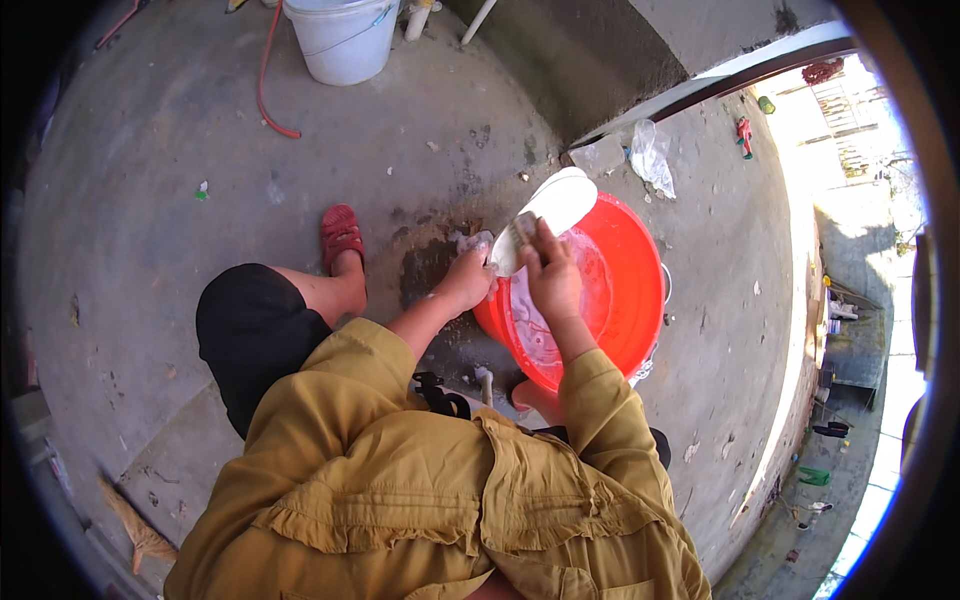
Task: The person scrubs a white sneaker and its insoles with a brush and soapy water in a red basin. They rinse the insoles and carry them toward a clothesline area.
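Observation:
My left hand (pixel 466 279) grips the near end of a white shoe (pixel 559 196), with suds around the fingers. In my right hand (pixel 553 279) is a scrubbing brush (pixel 523 227), its head against the shoe near that end. The shoe slants up and to the right, its far end over the rim of a red plastic bucket (pixel 630 277). Soapy water (pixel 592 281) with foam shows inside the bucket, partly hidden under my right hand and forearm.
A white plastic bucket (pixel 346 45) and a red hose (pixel 268 105) lie ahead on the concrete floor. Beyond the red bucket are a concrete block (pixel 598 155) and a clear plastic bag (pixel 651 159), beside a wall corner. A red sandal (pixel 343 232) is on my left foot.

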The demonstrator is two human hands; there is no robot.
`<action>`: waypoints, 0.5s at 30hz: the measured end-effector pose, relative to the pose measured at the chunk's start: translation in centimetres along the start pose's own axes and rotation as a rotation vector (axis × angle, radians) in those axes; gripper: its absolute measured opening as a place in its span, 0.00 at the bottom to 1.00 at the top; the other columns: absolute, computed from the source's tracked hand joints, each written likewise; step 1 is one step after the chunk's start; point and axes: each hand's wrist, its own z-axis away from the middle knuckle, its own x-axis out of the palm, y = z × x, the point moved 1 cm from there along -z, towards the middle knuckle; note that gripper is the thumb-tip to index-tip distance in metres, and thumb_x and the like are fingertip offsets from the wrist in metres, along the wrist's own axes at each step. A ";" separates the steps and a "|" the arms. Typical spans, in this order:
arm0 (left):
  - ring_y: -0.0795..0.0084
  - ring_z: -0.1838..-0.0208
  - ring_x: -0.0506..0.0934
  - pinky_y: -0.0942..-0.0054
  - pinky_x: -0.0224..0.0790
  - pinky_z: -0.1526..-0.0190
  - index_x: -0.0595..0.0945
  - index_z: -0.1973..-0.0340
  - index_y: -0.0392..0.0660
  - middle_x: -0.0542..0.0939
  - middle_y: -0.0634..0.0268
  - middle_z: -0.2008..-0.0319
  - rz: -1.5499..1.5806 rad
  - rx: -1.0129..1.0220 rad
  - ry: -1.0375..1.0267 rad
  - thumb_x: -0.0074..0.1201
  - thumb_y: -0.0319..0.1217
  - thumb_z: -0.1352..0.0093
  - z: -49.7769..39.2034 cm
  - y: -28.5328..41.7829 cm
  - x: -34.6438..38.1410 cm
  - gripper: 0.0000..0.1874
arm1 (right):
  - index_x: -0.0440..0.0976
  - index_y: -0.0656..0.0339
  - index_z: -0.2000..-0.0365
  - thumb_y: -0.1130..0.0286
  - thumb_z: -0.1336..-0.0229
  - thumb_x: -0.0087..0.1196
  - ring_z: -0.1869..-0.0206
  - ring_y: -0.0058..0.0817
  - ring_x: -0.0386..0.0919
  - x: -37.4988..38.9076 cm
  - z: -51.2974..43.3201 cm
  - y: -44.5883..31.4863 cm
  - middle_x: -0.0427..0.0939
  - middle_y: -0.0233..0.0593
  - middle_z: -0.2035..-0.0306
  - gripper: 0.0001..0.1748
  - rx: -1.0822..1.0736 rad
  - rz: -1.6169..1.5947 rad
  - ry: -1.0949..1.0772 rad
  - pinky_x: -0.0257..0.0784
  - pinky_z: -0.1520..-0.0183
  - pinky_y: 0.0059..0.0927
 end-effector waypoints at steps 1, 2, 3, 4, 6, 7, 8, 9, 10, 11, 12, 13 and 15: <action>0.77 0.80 0.72 0.76 0.65 0.77 0.74 0.55 0.40 0.75 0.66 0.77 0.003 0.009 -0.010 0.38 0.21 0.32 -0.2 0.2 -0.1 0.12 | 0.69 0.53 0.42 0.65 0.42 0.57 0.59 0.43 0.78 0.0 2.1 -1.1 0.76 0.46 0.60 0.26 -0.065 -0.017 -0.069 0.75 0.57 0.39; 0.77 0.80 0.72 0.75 0.66 0.78 0.74 0.56 0.40 0.75 0.66 0.77 0.008 0.012 -0.022 0.38 0.22 0.32 -0.3 0.2 -0.1 0.11 | 0.69 0.53 0.42 0.66 0.42 0.56 0.59 0.43 0.78 0.5 3.6 -1.5 0.76 0.47 0.60 0.26 -0.300 0.043 0.028 0.74 0.57 0.39; 0.77 0.80 0.72 0.75 0.66 0.78 0.75 0.58 0.40 0.75 0.66 0.77 0.016 0.007 -0.030 0.38 0.22 0.31 -0.1 -0.2 -0.2 0.10 | 0.69 0.53 0.42 0.65 0.42 0.56 0.59 0.43 0.78 0.0 3.3 -1.3 0.76 0.47 0.60 0.26 -0.220 0.037 -0.012 0.74 0.57 0.39; 0.76 0.80 0.72 0.74 0.66 0.79 0.75 0.62 0.40 0.75 0.66 0.78 -0.044 0.032 -0.037 0.38 0.23 0.31 -0.6 -0.7 -0.5 0.08 | 0.69 0.54 0.42 0.65 0.42 0.56 0.59 0.43 0.78 -0.7 1.9 -1.2 0.77 0.47 0.59 0.26 -0.142 0.025 -0.048 0.74 0.56 0.39; 0.76 0.80 0.73 0.74 0.66 0.79 0.75 0.62 0.40 0.75 0.66 0.79 0.025 -0.006 -0.015 0.38 0.23 0.31 -0.9 -0.5 -0.4 0.08 | 0.69 0.55 0.43 0.65 0.41 0.55 0.59 0.44 0.78 -1.4 -1.4 -0.2 0.77 0.48 0.58 0.25 -0.030 0.025 0.021 0.74 0.57 0.39; 0.76 0.80 0.73 0.74 0.66 0.80 0.75 0.62 0.40 0.75 0.65 0.79 0.061 -0.024 -0.009 0.37 0.23 0.31 -0.8 0.0 -0.2 0.08 | 0.69 0.55 0.43 0.64 0.41 0.55 0.59 0.44 0.78 -1.5 -2.1 0.1 0.78 0.47 0.57 0.25 0.069 -0.001 0.009 0.74 0.56 0.38; 0.76 0.81 0.72 0.74 0.66 0.81 0.75 0.63 0.40 0.74 0.65 0.79 0.079 -0.031 -0.011 0.37 0.24 0.30 0.0 0.4 0.3 0.09 | 0.69 0.54 0.42 0.64 0.41 0.56 0.58 0.44 0.78 -1.3 -1.2 -0.1 0.78 0.47 0.57 0.26 0.026 0.060 -0.016 0.74 0.55 0.37; 0.74 0.82 0.73 0.73 0.67 0.81 0.75 0.63 0.39 0.75 0.64 0.80 0.054 -0.049 0.010 0.38 0.24 0.31 -0.1 0.3 -0.1 0.08 | 0.69 0.54 0.42 0.64 0.42 0.56 0.57 0.43 0.78 -0.6 0.0 -1.0 0.78 0.47 0.58 0.26 -0.034 0.108 -0.038 0.74 0.53 0.36; 0.72 0.83 0.74 0.71 0.68 0.81 0.75 0.63 0.38 0.75 0.63 0.81 0.037 -0.068 0.019 0.39 0.25 0.31 -0.3 -0.2 -0.2 0.09 | 0.69 0.52 0.42 0.64 0.43 0.58 0.54 0.43 0.77 0.1 2.1 -2.0 0.78 0.46 0.58 0.27 -0.092 0.008 -0.118 0.72 0.50 0.35; 0.70 0.83 0.75 0.69 0.69 0.81 0.75 0.63 0.37 0.76 0.62 0.82 0.021 -0.090 0.020 0.39 0.25 0.32 -0.5 -0.4 -0.1 0.09 | 0.70 0.51 0.42 0.65 0.44 0.59 0.54 0.43 0.77 0.7 3.0 -1.1 0.77 0.47 0.59 0.28 -0.221 -0.007 -0.043 0.73 0.50 0.36; 0.70 0.84 0.75 0.69 0.67 0.82 0.75 0.64 0.37 0.76 0.61 0.81 0.003 -0.102 0.012 0.40 0.26 0.32 -0.2 -0.1 -0.2 0.08 | 0.69 0.52 0.42 0.65 0.44 0.59 0.55 0.43 0.77 0.2 2.3 -0.8 0.77 0.47 0.59 0.28 -0.146 -0.017 -0.067 0.73 0.51 0.36; 0.72 0.83 0.74 0.71 0.66 0.83 0.76 0.65 0.37 0.75 0.62 0.82 -0.006 -0.084 0.014 0.40 0.25 0.32 -0.3 0.2 -0.3 0.08 | 0.69 0.52 0.42 0.65 0.44 0.58 0.56 0.43 0.78 -0.4 0.8 -0.4 0.77 0.46 0.58 0.27 -0.067 -0.030 -0.083 0.73 0.52 0.36; 0.76 0.82 0.72 0.75 0.62 0.84 0.76 0.67 0.39 0.73 0.66 0.82 -0.022 -0.042 0.022 0.40 0.25 0.32 -0.6 0.6 -0.3 0.08 | 0.69 0.54 0.42 0.67 0.42 0.57 0.56 0.41 0.77 -1.1 -2.7 0.8 0.77 0.46 0.59 0.26 0.054 -0.035 0.022 0.73 0.53 0.35</action>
